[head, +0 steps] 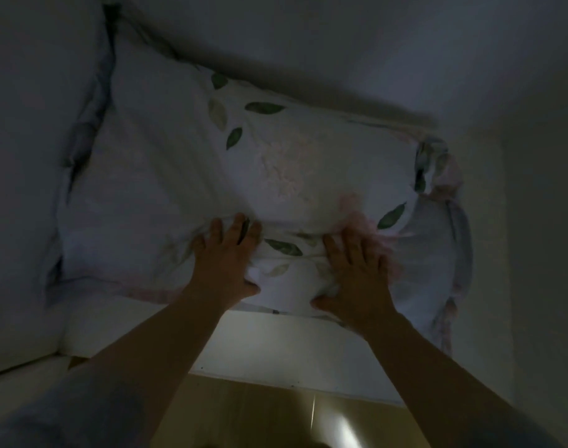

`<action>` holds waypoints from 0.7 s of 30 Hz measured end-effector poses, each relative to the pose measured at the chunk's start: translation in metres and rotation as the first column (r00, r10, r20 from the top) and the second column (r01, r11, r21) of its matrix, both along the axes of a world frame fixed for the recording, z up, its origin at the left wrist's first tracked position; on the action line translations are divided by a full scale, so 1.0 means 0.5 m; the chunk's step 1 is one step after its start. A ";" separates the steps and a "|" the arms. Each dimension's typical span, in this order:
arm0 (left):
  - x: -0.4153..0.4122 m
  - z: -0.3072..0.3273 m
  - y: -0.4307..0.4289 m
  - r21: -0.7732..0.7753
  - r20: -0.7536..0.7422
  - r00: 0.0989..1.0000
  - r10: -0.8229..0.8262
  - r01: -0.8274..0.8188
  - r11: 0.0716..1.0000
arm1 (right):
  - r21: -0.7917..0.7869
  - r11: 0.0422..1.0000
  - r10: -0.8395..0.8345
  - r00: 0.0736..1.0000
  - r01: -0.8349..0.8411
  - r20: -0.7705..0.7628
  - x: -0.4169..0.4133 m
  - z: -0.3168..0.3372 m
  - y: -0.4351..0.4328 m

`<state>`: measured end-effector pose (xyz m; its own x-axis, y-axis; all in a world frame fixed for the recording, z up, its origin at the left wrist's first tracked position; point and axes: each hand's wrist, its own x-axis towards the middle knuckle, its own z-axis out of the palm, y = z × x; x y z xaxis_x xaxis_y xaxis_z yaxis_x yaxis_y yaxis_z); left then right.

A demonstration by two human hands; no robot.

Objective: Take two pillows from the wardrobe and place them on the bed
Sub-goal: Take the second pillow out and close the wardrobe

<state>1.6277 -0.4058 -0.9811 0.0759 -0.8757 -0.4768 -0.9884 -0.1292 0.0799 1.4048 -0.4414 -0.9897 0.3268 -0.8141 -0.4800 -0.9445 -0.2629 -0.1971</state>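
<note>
I look up into a dim wardrobe compartment. A white pillow with green leaves and faint pink flowers (292,163) lies across the shelf, filling most of its width. My left hand (226,260) and my right hand (357,273) both hold its bunched front edge, fingers on top and thumbs tucked under the fold. The hands are close together near the middle of the edge. A pale blue pillow (437,240) shows beneath the leafy one at the right. Another pale bulky cushion (33,124) fills the left side.
The white shelf front (276,347) runs below the pillow. Under it is a light wooden panel (243,412) with a bright reflection. The wardrobe's plain walls close in at the right (541,221) and above (373,43).
</note>
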 end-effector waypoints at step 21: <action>0.054 0.235 -0.034 -0.471 -0.448 0.847 -0.287 0.049 0.881 | 0.053 0.980 -0.200 0.922 0.194 0.331 0.022 0.274 -0.040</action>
<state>1.6546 -0.4229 -0.8633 -0.2309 -0.9728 0.0163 -0.8010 0.1996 0.5644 1.4159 -0.4616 -0.8525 0.3045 -0.8702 -0.3873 -0.8557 -0.0714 -0.5125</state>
